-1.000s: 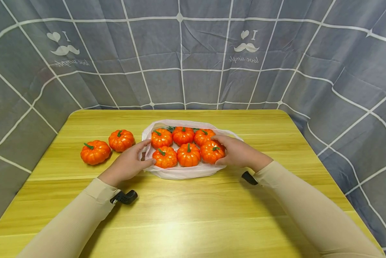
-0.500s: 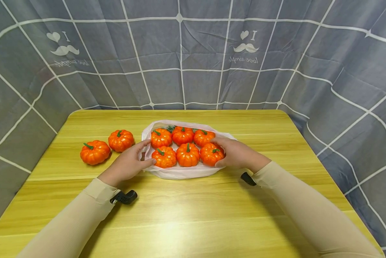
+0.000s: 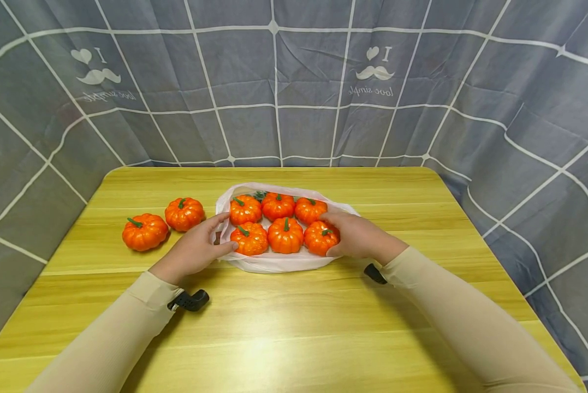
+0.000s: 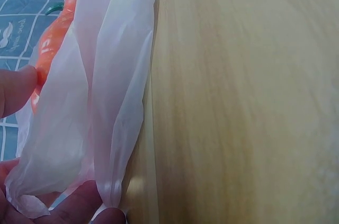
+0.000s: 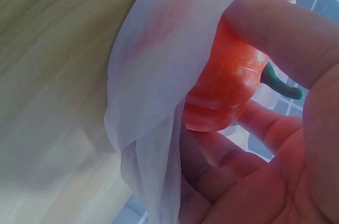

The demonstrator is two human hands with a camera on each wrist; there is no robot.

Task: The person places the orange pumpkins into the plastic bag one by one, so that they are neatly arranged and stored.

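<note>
A white plastic bag (image 3: 277, 266) lies with its mouth spread wide on the table, holding two rows of orange toy pumpkins with green stems. My left hand (image 3: 197, 248) holds the bag's left end; the left wrist view shows the thumb (image 4: 17, 90) touching an orange pumpkin (image 4: 55, 38) and fingers (image 4: 79, 203) under the plastic. At the right end my right hand (image 3: 360, 236) grips the front-right pumpkin (image 3: 318, 240). In the right wrist view, thumb and fingers lie around this pumpkin (image 5: 228, 81), partly covered by the bag (image 5: 153, 60).
Two more pumpkins, one nearer (image 3: 145, 233) and one farther back (image 3: 184, 214), sit on the wooden table (image 3: 284, 322) left of the bag. A grey curtain (image 3: 303, 82) with white lines surrounds the table's back and sides.
My right hand has shifted slightly left with the front-right pumpkin, which sits closer to its neighbour. The bag's right edge has drawn in. My left hand stays in place.
</note>
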